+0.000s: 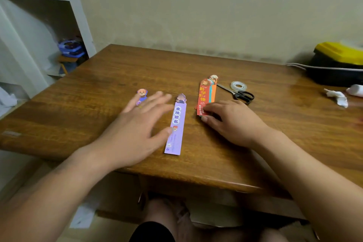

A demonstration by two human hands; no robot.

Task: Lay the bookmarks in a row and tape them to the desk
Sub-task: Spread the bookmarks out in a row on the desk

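Left hand: your left hand [137, 124] is palm down over the brown wooden tabletop [94, 88], blurred, holding nothing.
Left fingers: the fingers [157, 97] are straight and spread wide. The thumb tip meets the left edge of the long lilac paper bookmark [177, 124] about halfway along it.
Under the left hand: a blue-purple bookmark with a cartoon head [141, 94] shows only its far end past your fingers. You cannot tell whether the hand presses it or floats just above it.
Lilac bookmark: it lies flat between your two hands, figure end away from you, near end tilted slightly to your left.
Right hand: your right hand [231, 122] rests on the tabletop at the near end of the stack of red and orange paper bookmarks [204, 95].
Right fingers: they are bent and close together, lying on the stack's near end with the thumb tip at its bottom edge, so the stack is pinched there.
Stack: it lies to the right of the lilac bookmark, apart from it, red strip on top and orange strip showing along its right side.
Tape: a clear roll of sticky tape [238, 85] lies flat beyond your right hand.
Scissors: black-handled metal scissors [238, 93] lie just beside the tape, blades pointing toward the stack's far end.
Far right: a black and yellow plastic toolbox [337, 61] sits by the wall, with crumpled white tissue [337, 100] in front of it.
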